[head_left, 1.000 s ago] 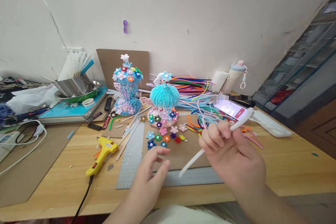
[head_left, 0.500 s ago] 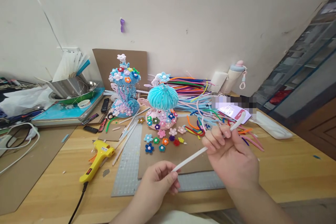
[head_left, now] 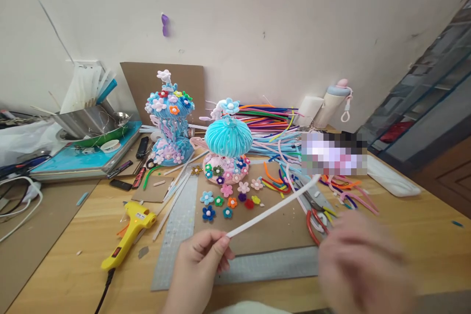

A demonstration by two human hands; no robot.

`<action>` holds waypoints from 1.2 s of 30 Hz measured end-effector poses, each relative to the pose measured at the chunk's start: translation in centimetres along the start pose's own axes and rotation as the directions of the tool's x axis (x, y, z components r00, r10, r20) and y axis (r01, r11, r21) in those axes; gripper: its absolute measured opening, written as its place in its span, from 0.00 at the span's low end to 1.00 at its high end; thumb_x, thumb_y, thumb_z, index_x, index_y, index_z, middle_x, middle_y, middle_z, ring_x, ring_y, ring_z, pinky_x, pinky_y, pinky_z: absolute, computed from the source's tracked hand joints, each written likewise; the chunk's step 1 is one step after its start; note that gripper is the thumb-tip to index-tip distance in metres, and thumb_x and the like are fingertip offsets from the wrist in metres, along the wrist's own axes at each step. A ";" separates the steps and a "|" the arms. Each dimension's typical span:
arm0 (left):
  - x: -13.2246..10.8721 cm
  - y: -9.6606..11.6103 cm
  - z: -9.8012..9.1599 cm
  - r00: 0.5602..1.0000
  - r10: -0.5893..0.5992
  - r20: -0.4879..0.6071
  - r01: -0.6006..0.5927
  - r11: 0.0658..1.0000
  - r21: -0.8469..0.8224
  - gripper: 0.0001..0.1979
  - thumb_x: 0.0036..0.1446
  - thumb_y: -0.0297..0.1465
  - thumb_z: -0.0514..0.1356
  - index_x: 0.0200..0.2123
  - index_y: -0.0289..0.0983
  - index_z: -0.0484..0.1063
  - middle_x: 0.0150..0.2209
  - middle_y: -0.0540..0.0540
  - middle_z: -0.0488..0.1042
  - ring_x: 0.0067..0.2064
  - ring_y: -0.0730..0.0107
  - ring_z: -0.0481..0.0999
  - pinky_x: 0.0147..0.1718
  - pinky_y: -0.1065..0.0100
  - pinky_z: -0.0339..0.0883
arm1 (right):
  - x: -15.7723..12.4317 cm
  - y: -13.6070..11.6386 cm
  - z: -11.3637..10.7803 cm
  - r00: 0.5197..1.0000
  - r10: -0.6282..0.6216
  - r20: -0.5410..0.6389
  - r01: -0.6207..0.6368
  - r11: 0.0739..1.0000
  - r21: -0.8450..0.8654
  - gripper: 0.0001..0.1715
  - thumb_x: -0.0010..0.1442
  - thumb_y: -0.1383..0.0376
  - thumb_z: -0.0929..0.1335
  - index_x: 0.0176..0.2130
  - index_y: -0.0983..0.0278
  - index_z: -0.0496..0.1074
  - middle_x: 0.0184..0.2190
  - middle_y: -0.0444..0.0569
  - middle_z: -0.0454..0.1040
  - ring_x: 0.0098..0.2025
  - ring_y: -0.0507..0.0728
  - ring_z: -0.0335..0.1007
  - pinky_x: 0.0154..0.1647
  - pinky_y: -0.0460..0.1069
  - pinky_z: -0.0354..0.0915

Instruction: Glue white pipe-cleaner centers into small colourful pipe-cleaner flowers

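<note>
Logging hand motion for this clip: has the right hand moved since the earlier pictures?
Yes. Judged against the mat, the right hand has shifted right and downward in view, leaving the white stem it held.

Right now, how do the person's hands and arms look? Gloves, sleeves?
Left hand: bare, no glove or wristband visible. Right hand: bare but blurred, so markings can't be told. No sleeves in view; pale cloth, possibly clothing, at bottom edge.
</note>
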State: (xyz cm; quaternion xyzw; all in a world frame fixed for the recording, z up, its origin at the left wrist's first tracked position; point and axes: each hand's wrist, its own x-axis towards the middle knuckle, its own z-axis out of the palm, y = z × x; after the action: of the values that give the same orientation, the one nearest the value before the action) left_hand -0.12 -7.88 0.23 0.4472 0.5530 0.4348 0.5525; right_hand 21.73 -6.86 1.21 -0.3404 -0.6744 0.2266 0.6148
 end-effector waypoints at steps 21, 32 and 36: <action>-1.0 0.6 -0.2 0.971 0.114 0.209 -0.112 0.993 -0.024 0.08 0.47 0.35 0.65 0.24 0.36 0.73 0.25 0.50 0.69 0.29 0.73 0.64 0.29 0.73 0.57 | -0.3 -1.8 3.5 0.902 0.000 0.433 0.172 0.917 -0.359 0.07 0.62 0.70 0.62 0.39 0.61 0.67 0.29 0.48 0.71 0.32 0.55 0.64 0.31 0.50 0.56; -0.6 0.9 0.7 0.986 -0.102 0.129 0.123 0.977 -0.174 0.14 0.36 0.39 0.70 0.22 0.35 0.74 0.20 0.53 0.67 0.24 0.76 0.61 0.25 0.74 0.54 | -0.9 -1.9 3.3 0.908 0.036 0.418 0.171 0.877 -0.448 0.06 0.61 0.71 0.61 0.34 0.62 0.66 0.24 0.44 0.67 0.27 0.53 0.62 0.27 0.48 0.53; -0.3 0.6 0.9 0.999 0.025 0.043 -0.019 0.991 -0.135 0.10 0.39 0.36 0.69 0.22 0.36 0.74 0.22 0.51 0.69 0.26 0.72 0.65 0.28 0.73 0.58 | -1.3 -1.8 3.6 0.907 0.063 0.416 0.156 0.868 -0.472 0.07 0.62 0.70 0.61 0.33 0.62 0.66 0.23 0.43 0.67 0.25 0.52 0.62 0.27 0.47 0.52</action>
State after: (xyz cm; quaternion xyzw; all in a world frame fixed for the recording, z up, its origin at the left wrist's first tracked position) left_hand 0.76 -8.05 0.86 0.4243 0.5050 0.4671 0.5888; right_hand 17.85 -8.55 1.12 -0.4131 -0.8334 0.0987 0.3537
